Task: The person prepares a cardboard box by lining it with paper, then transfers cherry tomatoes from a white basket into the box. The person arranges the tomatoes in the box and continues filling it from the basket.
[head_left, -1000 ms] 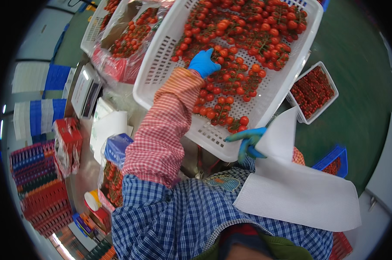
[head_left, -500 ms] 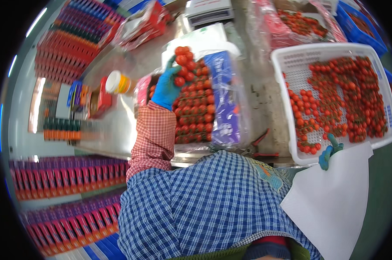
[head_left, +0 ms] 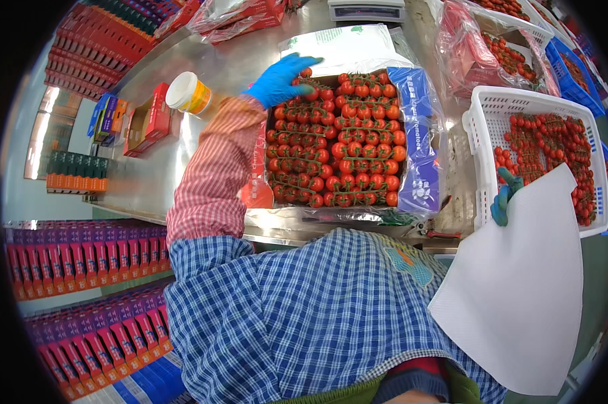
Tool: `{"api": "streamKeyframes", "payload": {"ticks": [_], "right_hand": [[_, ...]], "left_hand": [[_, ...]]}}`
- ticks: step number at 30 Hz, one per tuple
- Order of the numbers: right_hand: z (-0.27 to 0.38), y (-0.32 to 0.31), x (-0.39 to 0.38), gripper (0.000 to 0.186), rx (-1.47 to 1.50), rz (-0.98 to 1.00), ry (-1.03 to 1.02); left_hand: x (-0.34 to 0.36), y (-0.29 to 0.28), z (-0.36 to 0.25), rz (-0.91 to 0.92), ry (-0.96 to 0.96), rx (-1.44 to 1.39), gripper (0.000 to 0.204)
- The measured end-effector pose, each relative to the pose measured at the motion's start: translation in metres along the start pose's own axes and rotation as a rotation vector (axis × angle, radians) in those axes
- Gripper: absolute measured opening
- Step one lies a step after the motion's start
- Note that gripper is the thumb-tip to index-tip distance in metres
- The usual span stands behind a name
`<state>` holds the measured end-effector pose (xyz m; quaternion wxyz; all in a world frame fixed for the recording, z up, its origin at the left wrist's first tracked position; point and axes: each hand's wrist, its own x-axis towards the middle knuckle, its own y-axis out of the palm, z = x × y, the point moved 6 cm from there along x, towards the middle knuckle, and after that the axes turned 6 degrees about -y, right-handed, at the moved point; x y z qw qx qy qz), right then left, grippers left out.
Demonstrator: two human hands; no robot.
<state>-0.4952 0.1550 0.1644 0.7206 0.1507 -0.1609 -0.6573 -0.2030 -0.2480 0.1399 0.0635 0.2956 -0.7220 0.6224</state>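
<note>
My left hand (head_left: pixel 277 82), in a blue glove, rests at the far left corner of a box packed with rows of vine cherry tomatoes (head_left: pixel 361 147). Its fingers are stretched apart over the tomatoes in that corner, touching them. The shallow carton (head_left: pixel 421 145) has purple and red sides and a clear plastic liner that spills over its edges. On the right, my right hand (head_left: pixel 504 196), in a teal glove, pinches the upper left edge of a large white sheet (head_left: pixel 512 289), which hangs down beside my apron. The sheet hides part of that hand.
A white crate (head_left: pixel 482 135) of tomatoes stands at right, with a plastic-lined carton (head_left: pixel 475 64) behind it. Red-handled cutters (head_left: pixel 444 234) lie by the table's front edge. Left are a tub (head_left: pixel 188 93) and a red box (head_left: pixel 149 121); a scale (head_left: pixel 366 10) stands at the back.
My left hand has lowered a bunch of tomatoes into the box's far left corner and spread its fingers. The view has shifted. My right hand still grips the white sheet.
</note>
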Motion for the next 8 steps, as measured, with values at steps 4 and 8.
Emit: {"api": "streamKeyframes", "payload": {"ticks": [4,8], "right_hand": [[-0.002,0.024,0.001,0.047,-0.071,-0.279,0.041],[-0.016,0.033,-0.009,0.052,-0.171,-0.341,0.075]], "left_hand": [[-0.001,0.024,-0.007,0.284,0.112,0.294,0.074],[-0.018,0.029,-0.01,0.29,-0.171,0.355,0.069]]}}
